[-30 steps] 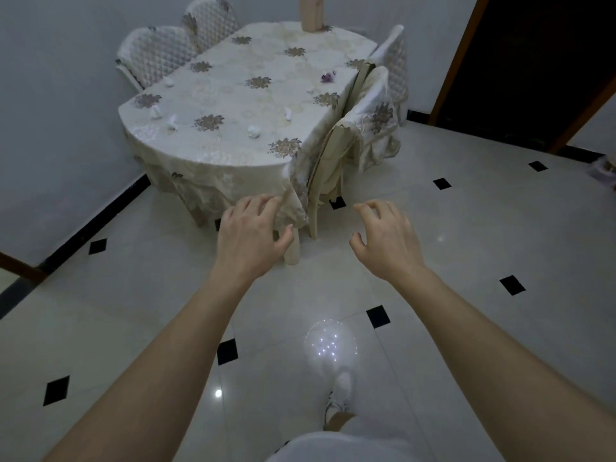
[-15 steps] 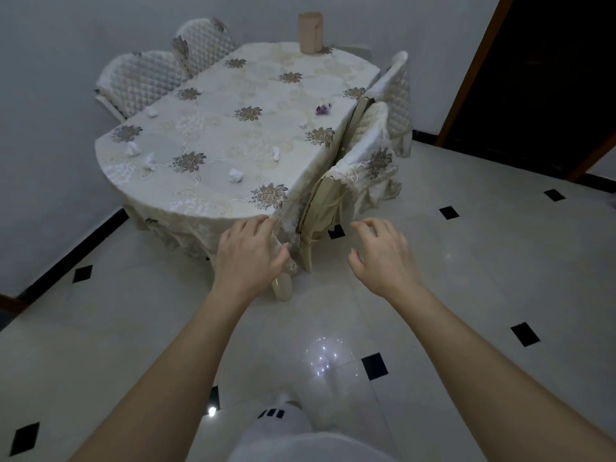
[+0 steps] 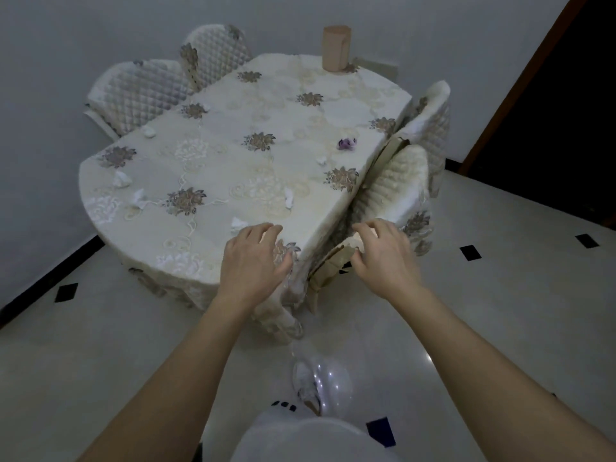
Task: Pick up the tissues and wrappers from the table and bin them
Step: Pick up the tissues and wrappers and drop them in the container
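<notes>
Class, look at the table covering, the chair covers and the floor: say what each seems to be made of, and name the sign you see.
Table covering: likely woven cloth, matt, embroidered flowers; it drapes in folds at the edge.
Chair covers: probably padded fabric; diamond quilting shows.
Floor: seemingly glossy tile, perhaps ceramic or stone; it mirrors a light, with dark diamond insets.

Tissues [image 3: 238,223] scattered on table [image 3: 333,201]; chairs [image 3: 396,188] left, right.

Grey walls [image 3: 50,78], tiled floor [image 3: 500,261], 4 quilted chairs [image 3: 140,91]
</notes>
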{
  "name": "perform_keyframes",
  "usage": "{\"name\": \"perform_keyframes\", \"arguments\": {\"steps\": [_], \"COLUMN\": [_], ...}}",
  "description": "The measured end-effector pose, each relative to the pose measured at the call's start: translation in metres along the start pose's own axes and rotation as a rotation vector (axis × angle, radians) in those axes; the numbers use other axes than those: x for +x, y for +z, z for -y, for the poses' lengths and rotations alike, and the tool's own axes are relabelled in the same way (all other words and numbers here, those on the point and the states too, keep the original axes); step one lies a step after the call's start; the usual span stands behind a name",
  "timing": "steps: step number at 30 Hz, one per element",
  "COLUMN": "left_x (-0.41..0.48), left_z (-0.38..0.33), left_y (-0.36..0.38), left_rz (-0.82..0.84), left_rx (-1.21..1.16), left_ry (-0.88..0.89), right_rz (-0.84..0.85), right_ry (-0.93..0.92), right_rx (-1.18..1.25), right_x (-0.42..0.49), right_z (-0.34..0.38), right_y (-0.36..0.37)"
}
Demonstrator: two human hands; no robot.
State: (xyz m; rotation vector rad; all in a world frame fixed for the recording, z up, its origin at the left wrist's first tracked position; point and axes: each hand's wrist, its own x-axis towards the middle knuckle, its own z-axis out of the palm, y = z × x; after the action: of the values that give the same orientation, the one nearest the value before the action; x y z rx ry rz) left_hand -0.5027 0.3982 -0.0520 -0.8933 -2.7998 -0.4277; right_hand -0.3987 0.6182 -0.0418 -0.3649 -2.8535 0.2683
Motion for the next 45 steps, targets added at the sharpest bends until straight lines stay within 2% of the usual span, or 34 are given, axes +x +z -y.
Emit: {"name": "perform_keyframes", "arguments": {"steps": [6, 13, 17, 29, 38, 45], "left_x": [0.094, 0.139, 0.145, 0.119, 0.115, 0.118], "left_z": [0.031, 0.058, 0.078, 0.105, 0.117, 0.126], "left_y": [0.021, 0.044, 0.052, 0.075, 0.126, 0.154], "left_rz": [0.021, 0.073, 0.065, 0.058, 0.140, 0.140], "left_rx": [-0.014, -0.015, -0.011, -0.141, -0.278, -0.216], "left_ry": [-0.018, -0.107, -0.199, -0.679, -0.879, -0.898], "right_rz": [0.028, 0.100, 0.152, 0.381, 0.606, 0.677], "right_ry": [-0.045, -0.067, -0.118, -0.376, -0.324, -0.256], "right_rx": [-0.001, 0.017, 0.042, 0.127, 0.160, 0.154], "right_x": [0.101, 0.168, 0.202, 0.284, 0.310, 0.316], "right_z": [-0.007, -0.016, -0.015, -0.018, -0.024, -0.015], "right_y": [0.019, 0.050, 0.068, 0.133, 0.184, 0.218]}}
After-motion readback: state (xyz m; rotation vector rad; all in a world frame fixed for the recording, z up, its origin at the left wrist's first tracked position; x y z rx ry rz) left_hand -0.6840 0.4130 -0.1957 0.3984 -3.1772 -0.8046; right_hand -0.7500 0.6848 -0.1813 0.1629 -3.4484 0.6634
